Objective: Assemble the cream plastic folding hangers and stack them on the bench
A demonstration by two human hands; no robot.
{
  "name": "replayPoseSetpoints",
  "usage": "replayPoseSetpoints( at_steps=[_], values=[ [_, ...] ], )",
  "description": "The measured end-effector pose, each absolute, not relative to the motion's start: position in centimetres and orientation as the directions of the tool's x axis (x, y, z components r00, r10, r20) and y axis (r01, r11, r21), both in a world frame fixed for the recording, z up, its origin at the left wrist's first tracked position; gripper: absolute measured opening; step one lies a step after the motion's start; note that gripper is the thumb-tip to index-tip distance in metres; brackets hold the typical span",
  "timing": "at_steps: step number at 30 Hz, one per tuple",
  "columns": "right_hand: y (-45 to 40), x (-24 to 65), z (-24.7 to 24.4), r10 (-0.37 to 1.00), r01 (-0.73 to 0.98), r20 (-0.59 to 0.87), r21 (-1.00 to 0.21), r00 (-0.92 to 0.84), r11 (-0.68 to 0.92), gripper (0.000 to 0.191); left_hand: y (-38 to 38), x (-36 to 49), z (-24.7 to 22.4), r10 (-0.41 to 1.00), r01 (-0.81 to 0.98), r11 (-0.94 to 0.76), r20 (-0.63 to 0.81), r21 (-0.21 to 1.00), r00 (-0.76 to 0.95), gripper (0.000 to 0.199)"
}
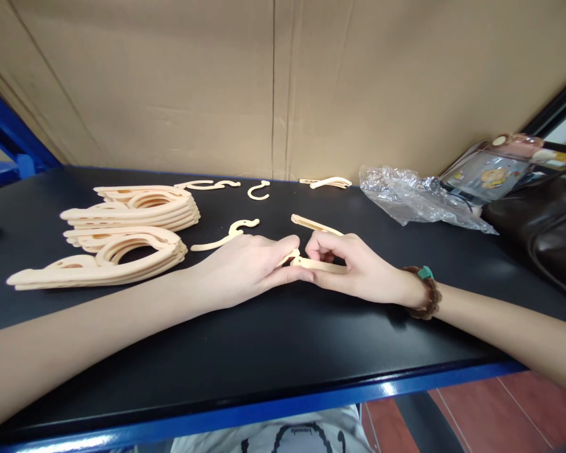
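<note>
My left hand (pixel 259 267) pinches a small end of a cream plastic hanger piece (pixel 290 257) between thumb and forefinger. My right hand (pixel 353 264) is closed on a cream hanger arm (pixel 325 266), and the two ends meet between my fingertips. Behind the right hand a second slim arm (pixel 314 223) sticks out; its near end is hidden. A piece with a curved hook (pixel 243 226) shows behind my left hand, and I cannot tell whether it is held or lying on the black table (pixel 245 352).
Stacked cream folding hangers (pixel 136 251) lie at the left. Along the back are a loose hook (pixel 258 192), another hooked piece (pixel 207 185) and some hanger arms (pixel 327 182). Clear plastic wrap (pixel 419 195), a printed container (pixel 490 170) and a dark bag (pixel 542 220) sit right.
</note>
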State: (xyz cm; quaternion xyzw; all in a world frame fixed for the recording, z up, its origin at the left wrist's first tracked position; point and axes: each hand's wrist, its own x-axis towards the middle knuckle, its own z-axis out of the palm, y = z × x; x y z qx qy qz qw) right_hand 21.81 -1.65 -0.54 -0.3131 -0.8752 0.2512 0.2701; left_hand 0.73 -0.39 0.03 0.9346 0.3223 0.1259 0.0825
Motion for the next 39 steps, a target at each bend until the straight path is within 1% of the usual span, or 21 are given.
replayPoseSetpoints(
  at_steps=[2, 9, 12, 15, 17, 20, 22, 26, 35, 39],
  values=[
    [-1.6, 21.8, -0.6, 0.681, 0.4, 0.31, -0.622, -0.664, 0.673, 0.026, -0.3, 0.8, -0.1, 0.64, 0.602, -0.766, 0.169, 0.228, 0.75, 0.05],
    [-1.6, 22.0, -0.7, 0.671, 0.39, 0.287, -0.634, -0.683, 0.668, 0.028, -0.3, 0.5, -0.5, 0.595, 0.549, -0.798, 0.185, 0.247, 0.782, 0.046],
    [-1.6, 22.0, -0.7, 0.675, 0.406, 0.271, -0.627, -0.687, 0.665, 0.026, -0.4, 0.4, -0.6, 0.579, 0.539, -0.811, 0.187, 0.226, 0.793, 0.047],
    [-1.6, 22.0, -0.7, 0.674, 0.412, 0.259, -0.624, -0.692, 0.664, 0.027, -0.6, 0.5, -0.6, 0.561, 0.54, -0.828, 0.198, 0.151, 0.804, 0.05],
    [-1.6, 22.0, -0.7, 0.674, 0.414, 0.254, -0.625, -0.693, 0.662, 0.027, -0.7, 0.6, -0.5, 0.562, 0.561, -0.825, 0.187, 0.065, 0.806, 0.049],
    [-1.6, 22.0, -0.7, 0.668, 0.407, 0.245, -0.631, -0.703, 0.66, 0.027, -0.9, 0.9, 0.0, 0.576, 0.587, -0.807, 0.123, -0.073, 0.808, 0.045],
    [-1.6, 22.0, -0.7, 0.663, 0.402, 0.241, -0.634, -0.709, 0.661, 0.026, -1.0, 1.1, 0.4, 0.592, 0.596, -0.793, 0.069, -0.127, 0.803, 0.042],
    [-1.5, 21.9, -0.6, 0.664, 0.407, 0.235, -0.634, -0.709, 0.658, 0.027, -1.2, 1.3, 0.7, 0.598, 0.589, -0.784, 0.018, -0.196, 0.801, 0.041],
    [-1.5, 22.0, -0.7, 0.67, 0.405, 0.263, -0.627, -0.695, 0.666, 0.028, -1.1, 1.1, 0.2, 0.566, 0.567, -0.776, 0.094, -0.276, 0.819, 0.046],
    [-1.5, 22.0, -0.7, 0.661, 0.394, 0.242, -0.642, -0.71, 0.658, 0.024, -1.4, 1.1, 0.2, 0.561, 0.558, -0.773, 0.085, -0.302, 0.824, 0.044]
  ],
)
